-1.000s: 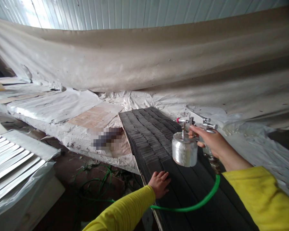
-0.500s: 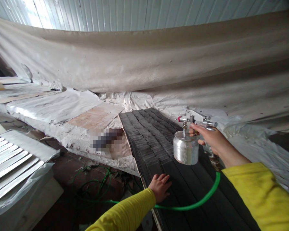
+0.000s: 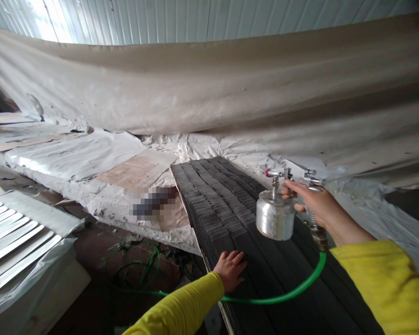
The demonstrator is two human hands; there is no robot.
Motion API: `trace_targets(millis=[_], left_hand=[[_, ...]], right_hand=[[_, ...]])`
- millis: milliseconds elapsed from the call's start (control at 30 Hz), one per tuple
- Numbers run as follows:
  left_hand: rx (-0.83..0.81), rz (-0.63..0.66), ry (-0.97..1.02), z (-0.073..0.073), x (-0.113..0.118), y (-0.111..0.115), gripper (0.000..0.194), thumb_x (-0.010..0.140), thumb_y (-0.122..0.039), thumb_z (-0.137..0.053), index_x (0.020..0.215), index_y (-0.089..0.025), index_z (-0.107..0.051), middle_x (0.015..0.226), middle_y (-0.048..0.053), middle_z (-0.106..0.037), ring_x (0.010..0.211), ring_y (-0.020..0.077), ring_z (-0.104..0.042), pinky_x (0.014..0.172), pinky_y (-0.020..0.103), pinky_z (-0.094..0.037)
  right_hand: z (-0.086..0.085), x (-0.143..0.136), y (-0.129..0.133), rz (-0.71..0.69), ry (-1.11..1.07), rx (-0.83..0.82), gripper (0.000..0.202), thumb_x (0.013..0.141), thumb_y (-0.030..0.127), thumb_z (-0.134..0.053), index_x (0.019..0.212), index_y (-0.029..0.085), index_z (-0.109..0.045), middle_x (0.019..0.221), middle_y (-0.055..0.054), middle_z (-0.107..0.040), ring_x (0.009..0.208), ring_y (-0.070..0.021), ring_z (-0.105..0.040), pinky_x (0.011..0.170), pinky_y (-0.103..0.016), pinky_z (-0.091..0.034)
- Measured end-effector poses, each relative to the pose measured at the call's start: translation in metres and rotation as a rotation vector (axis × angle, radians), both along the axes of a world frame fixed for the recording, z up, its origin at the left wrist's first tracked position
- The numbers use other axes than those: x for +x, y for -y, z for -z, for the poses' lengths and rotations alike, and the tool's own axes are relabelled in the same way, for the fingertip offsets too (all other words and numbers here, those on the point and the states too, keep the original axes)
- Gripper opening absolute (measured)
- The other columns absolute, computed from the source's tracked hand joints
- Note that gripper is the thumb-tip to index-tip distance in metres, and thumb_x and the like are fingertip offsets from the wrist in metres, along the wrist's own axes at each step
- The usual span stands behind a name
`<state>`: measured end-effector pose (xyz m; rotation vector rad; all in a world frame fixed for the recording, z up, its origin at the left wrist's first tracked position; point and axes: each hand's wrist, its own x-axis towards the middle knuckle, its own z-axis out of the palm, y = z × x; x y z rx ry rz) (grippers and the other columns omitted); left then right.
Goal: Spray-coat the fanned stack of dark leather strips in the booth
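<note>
My right hand [image 3: 309, 200] is wrapped round the handle of a spray gun [image 3: 289, 171] with a silver metal cup [image 3: 275, 216] beneath it. The gun's red-ringed nozzle points to the left, above a board covered with rows of dark slats [image 3: 212, 200]. From the bottom of the handle a green air hose [image 3: 293, 293] curves down and passes under my left forearm. My left hand [image 3: 231, 270] rests on the near left part of the dark rows, its fingers spread and holding nothing.
On the left, a pale block carries several long white strips [image 3: 17, 242] and plastic sheeting. Coils of green hose lie on the dark floor [image 3: 94, 270]. A paper-covered bench [image 3: 70, 153] runs behind, below a hanging beige sheet [image 3: 195, 88]. A pixelated patch hides something on the bench.
My right hand has moved slightly to the right with the spray gun, and the hose has shifted with it. My left hand stays on the dark rows.
</note>
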<state>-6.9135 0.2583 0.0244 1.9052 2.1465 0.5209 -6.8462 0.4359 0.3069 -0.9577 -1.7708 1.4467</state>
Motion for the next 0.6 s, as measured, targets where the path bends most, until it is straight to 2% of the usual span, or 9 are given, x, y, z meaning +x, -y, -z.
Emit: trace_targets(millis=[267, 600], left_hand=[[0.013, 0.0, -0.012, 0.004, -0.001, -0.001, 0.056, 0.082, -0.04, -0.052, 0.133, -0.023, -0.037, 0.148, 0.01, -0.032, 0.133, 0.0308, -0.032, 0.101, 0.059, -0.035], [-0.029, -0.004, -0.008, -0.002, 0.0, -0.001, 0.057, 0.082, -0.041, -0.052, 0.134, -0.023, -0.037, 0.148, 0.01, -0.031, 0.133, 0.0307, -0.031, 0.101, 0.06, -0.034]], right_hand=[[0.001, 0.014, -0.005, 0.034, -0.004, -0.041, 0.02, 0.075, 0.027, -0.067, 0.086, 0.01, -0.065, 0.077, -0.009, -0.063, 0.061, -0.0128, -0.056, 0.033, -0.014, -0.03], [0.004, 0.032, -0.015, 0.094, -0.048, -0.004, 0.016, 0.071, 0.024, -0.067, 0.076, 0.009, -0.065, 0.07, -0.009, -0.062, 0.058, -0.0147, -0.056, 0.027, -0.015, -0.025]])
